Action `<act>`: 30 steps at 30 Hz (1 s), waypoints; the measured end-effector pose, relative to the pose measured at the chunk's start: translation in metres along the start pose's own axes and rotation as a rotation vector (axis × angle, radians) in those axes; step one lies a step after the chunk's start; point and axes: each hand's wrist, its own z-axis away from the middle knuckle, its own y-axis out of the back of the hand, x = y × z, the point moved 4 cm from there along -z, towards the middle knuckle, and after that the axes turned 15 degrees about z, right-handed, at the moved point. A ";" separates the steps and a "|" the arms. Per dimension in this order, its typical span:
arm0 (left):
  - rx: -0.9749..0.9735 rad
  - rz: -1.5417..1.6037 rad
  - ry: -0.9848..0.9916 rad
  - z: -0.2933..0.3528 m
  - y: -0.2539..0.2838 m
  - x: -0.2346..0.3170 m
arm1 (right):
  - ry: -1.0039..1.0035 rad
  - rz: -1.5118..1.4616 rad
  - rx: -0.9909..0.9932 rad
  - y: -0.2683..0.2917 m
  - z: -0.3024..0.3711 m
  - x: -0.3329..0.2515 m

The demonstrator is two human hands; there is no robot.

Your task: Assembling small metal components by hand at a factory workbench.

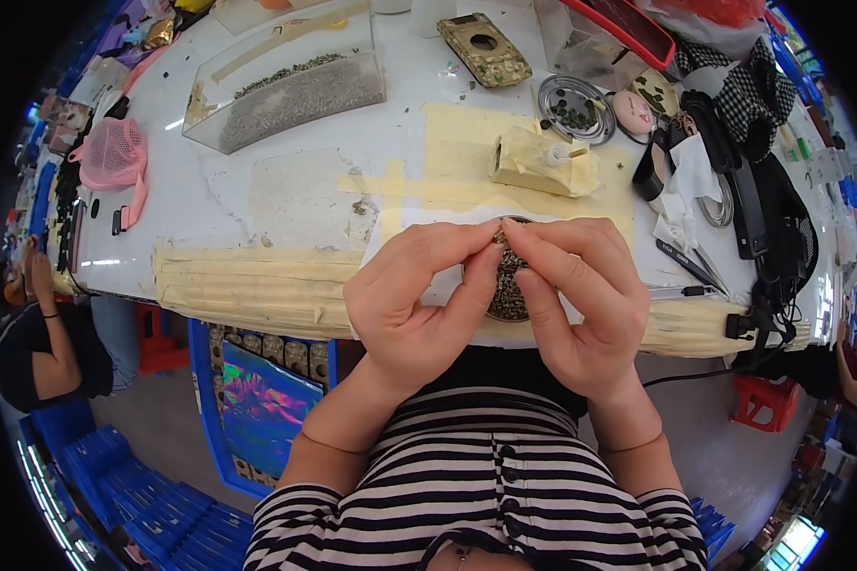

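My left hand (pixel 419 295) and my right hand (pixel 588 295) meet fingertip to fingertip at the table's near edge. Thumb and forefinger of each are pinched together around a tiny piece, mostly hidden by the fingers; its kind cannot be made out. Directly beneath them is a small round dish (pixel 507 319) holding many tiny grey-brown parts (pixel 510 299). Just beyond the hands stands a block wrapped in beige tape (pixel 533 171), with a small white pointed nozzle on it. Farther back lies a camouflage-patterned toy vehicle hull (pixel 484 49) with a round hole.
A clear bin (pixel 381 71) of small grey parts stands at the back left. Right of centre is a clear round dish (pixel 605 124) with dark green bits. Straps, tweezers (pixel 709 271) and cables crowd the right. A pink mesh bag (pixel 112 157) lies left; a blue crate (pixel 203 400) is below.
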 end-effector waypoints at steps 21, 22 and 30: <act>-0.123 -0.242 -0.129 -0.019 -0.004 0.003 | -0.050 0.373 0.102 0.016 -0.037 0.052; -0.121 -0.244 -0.135 -0.018 -0.003 0.003 | -0.049 0.374 0.141 0.019 -0.037 0.049; -0.150 -0.215 -0.116 -0.018 -0.004 0.003 | -0.188 -0.159 0.164 0.018 -0.022 0.035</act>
